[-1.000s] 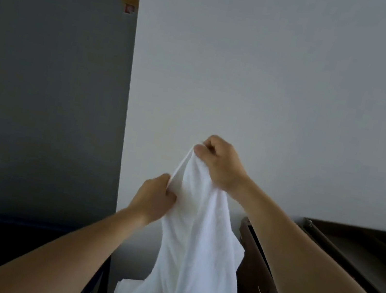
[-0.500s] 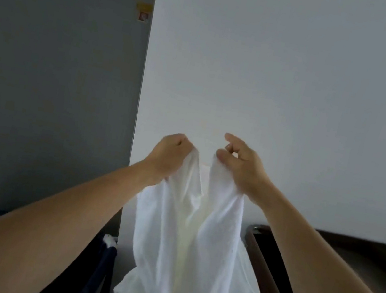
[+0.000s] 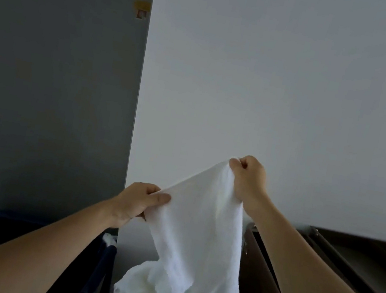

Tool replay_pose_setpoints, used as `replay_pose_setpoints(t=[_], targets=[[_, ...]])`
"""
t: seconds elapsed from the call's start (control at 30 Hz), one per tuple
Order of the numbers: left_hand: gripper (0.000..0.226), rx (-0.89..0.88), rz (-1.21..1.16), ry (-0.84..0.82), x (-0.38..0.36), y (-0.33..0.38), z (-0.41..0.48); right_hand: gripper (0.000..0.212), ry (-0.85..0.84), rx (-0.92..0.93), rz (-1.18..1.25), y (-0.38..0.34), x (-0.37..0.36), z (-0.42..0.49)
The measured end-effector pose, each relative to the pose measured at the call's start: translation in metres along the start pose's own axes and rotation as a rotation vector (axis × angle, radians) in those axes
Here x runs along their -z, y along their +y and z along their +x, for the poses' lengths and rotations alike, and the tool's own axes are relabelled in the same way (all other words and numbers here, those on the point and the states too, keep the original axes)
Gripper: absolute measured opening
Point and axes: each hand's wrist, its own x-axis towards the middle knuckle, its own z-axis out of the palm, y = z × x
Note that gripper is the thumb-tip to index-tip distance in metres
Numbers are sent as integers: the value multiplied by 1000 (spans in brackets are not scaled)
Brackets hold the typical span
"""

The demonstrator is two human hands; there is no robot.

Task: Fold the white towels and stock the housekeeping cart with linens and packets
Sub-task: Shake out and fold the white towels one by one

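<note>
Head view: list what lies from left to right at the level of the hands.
Grey panel → left hand → white towel, gripped along its top edge by both hands → right hand → dark brown cabinet.

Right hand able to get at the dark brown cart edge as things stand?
Probably not yet: the right hand pinches the top edge of the white terry towel, with the left hand gripping it lower down. The dark brown cart lies under that forearm, nothing between, so once freed it likely reaches.
</note>
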Motion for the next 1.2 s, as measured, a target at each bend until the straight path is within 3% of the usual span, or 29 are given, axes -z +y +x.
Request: replay_pose_setpoints(t=[0.1, 0.2, 0.43, 0.57, 0.63, 0.9, 1.07, 1.2], targets=[[48, 59, -271, 59, -2, 5, 0, 22, -23, -26, -115, 17, -3, -8], [34, 155, -482, 117, -21, 25, 5, 30, -44, 101, -187, 20, -15, -24], [16, 256, -571, 104, -65, 47, 10, 24, -120, 317, -293, 27, -36, -61], [36, 235, -723, 45, -66, 40, 10, 32, -176, 378, -385, 39, -32, -67], [34, 178, -747, 33, -70, 33, 7, 34, -141, 398, -391, 44, -29, -66], [25, -95, -637, 9, -85, 16, -4, 36, -66, 384, -319, 48, -33, -60], [28, -33, -393, 219, -85, 23, 0, 32, -25, 413, -257, 48, -41, -66], [30, 2, -302, 205, -88, 31, 0, 35, -40, 411, -273, 43, -43, -67]])
